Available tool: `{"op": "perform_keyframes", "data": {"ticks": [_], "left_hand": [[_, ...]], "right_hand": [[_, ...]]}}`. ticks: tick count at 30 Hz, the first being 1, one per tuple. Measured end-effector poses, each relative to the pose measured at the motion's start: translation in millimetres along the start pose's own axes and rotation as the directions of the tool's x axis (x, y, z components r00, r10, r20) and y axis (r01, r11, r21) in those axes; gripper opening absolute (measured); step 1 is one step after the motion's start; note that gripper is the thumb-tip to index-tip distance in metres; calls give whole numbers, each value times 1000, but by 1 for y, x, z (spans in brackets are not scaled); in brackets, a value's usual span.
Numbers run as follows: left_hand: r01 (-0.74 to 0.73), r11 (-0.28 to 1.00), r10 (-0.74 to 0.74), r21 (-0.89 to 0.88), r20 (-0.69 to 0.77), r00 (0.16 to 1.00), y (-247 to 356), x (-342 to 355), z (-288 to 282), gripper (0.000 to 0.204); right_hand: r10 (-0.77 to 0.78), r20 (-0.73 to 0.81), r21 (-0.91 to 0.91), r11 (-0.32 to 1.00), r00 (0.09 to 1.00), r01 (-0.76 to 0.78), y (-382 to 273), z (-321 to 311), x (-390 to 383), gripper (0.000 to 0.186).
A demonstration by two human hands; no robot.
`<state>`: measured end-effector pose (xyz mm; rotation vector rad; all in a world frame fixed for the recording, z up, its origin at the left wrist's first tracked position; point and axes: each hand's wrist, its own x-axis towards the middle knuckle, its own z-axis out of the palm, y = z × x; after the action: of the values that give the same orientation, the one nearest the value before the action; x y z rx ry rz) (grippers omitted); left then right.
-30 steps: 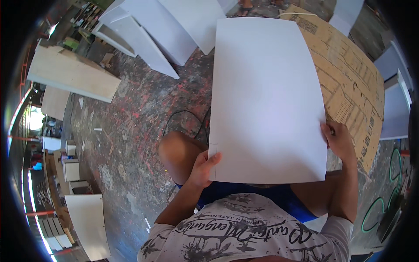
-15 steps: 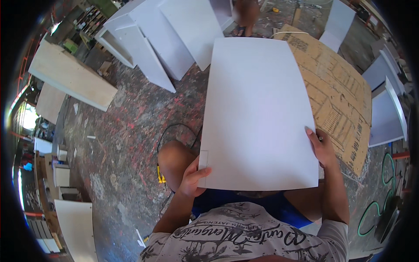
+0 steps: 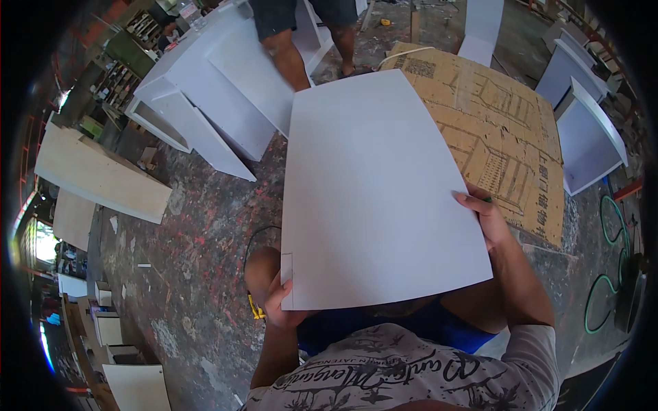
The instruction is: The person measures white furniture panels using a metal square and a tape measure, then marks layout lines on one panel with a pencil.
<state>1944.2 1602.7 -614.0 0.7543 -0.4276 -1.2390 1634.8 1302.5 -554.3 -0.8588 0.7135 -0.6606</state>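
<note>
A large flat white panel (image 3: 370, 192) lies tilted in front of me, over my lap. My left hand (image 3: 277, 301) grips its near left corner, thumb on top and fingers underneath. Beside that thumb, thin dark lines mark a narrow rectangle along the panel's left edge. At the right edge my right hand (image 3: 488, 216) clasps the panel, its thumb on the upper face. A small green-tipped thing (image 3: 488, 200) shows between the right hand's fingers; its kind is unclear.
Flattened printed cardboard (image 3: 507, 147) lies right of the panel. White cabinet pieces (image 3: 219, 103) stand far left, where another person's legs (image 3: 284, 58) are. A pale wooden box-like piece (image 3: 103, 171) is at left. A yellow tool (image 3: 256, 307) lies near my knee; a green hose (image 3: 603, 284) curls at right.
The panel has shifted left in view and turned slightly, still in both hands. The other person's legs have come further into view beside the cabinet pieces. The whole view has shifted.
</note>
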Motion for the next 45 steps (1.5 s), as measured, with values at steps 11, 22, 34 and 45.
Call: {"op": "perform_keyframes", "data": {"ticks": [11, 22, 34, 45], "left_hand": [[-86, 995, 82, 54, 57, 995, 11, 6, 15, 66], [-61, 997, 64, -47, 65, 996, 13, 18, 28, 62], [-53, 936, 118, -348, 169, 978, 14, 59, 20, 57], [-152, 927, 163, -343, 3, 987, 15, 52, 1, 56]], "right_hand": [[-94, -43, 118, 988, 995, 99, -28, 22, -4, 52], [-123, 72, 289, 952, 990, 97, -23, -7, 39, 26], [-102, -58, 180, 977, 993, 111, -29, 27, 84, 35], [-59, 36, 185, 981, 998, 51, 2, 38, 157, 36]]}}
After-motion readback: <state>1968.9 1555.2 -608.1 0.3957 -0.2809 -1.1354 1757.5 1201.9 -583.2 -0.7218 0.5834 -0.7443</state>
